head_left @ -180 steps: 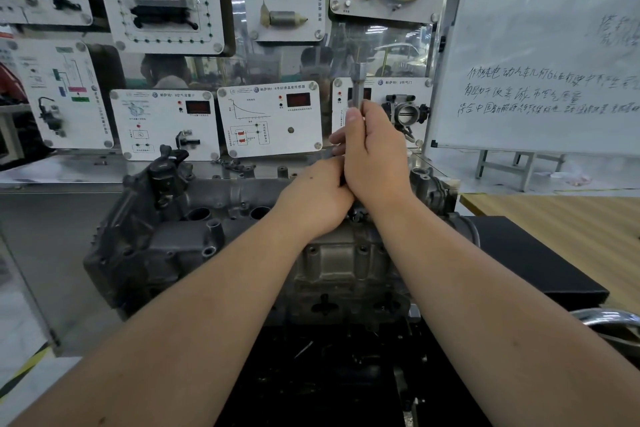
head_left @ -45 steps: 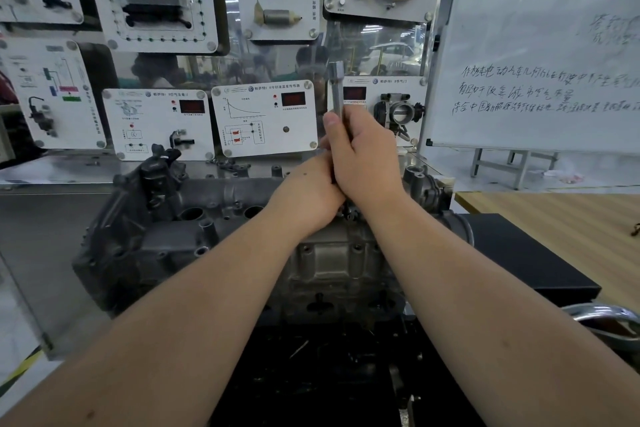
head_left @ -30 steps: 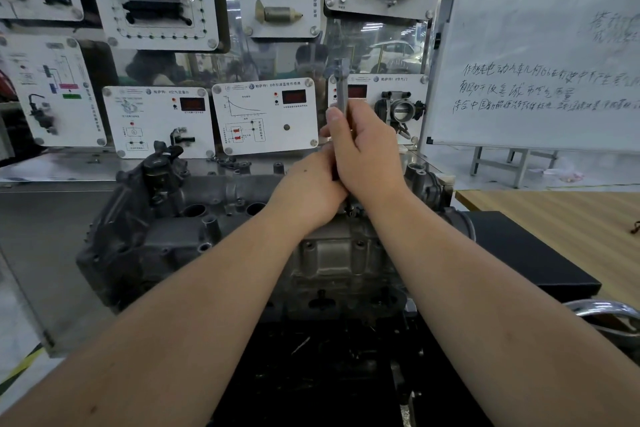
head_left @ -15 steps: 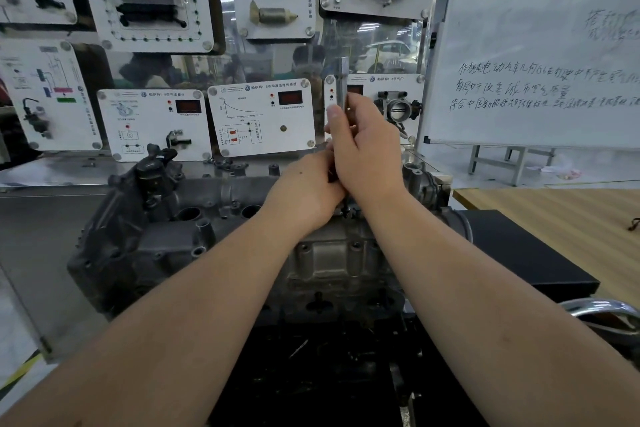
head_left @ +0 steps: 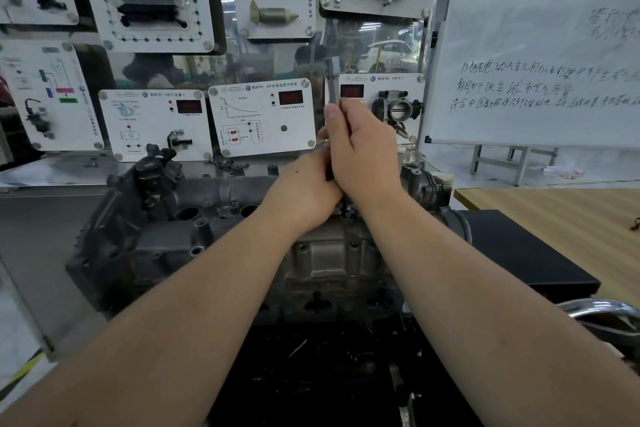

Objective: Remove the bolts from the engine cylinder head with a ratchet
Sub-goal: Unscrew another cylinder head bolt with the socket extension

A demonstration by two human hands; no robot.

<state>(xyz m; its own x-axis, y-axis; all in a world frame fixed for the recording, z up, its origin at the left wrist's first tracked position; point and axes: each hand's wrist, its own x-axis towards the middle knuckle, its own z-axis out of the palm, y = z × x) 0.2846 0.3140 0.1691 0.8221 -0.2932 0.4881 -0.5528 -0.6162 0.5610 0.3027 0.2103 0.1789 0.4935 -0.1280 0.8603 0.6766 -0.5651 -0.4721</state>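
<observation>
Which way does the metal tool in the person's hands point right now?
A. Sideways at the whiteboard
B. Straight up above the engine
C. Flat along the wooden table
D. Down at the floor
B: the ratchet sticks up out of the right hand, its end showing above the fingers, with the left hand just below it over the engine cylinder head.

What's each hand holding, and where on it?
Right hand grips the ratchet around its middle, upper end sticking up above the fist. Left hand curls around its lower part; exact contact hidden.
</observation>
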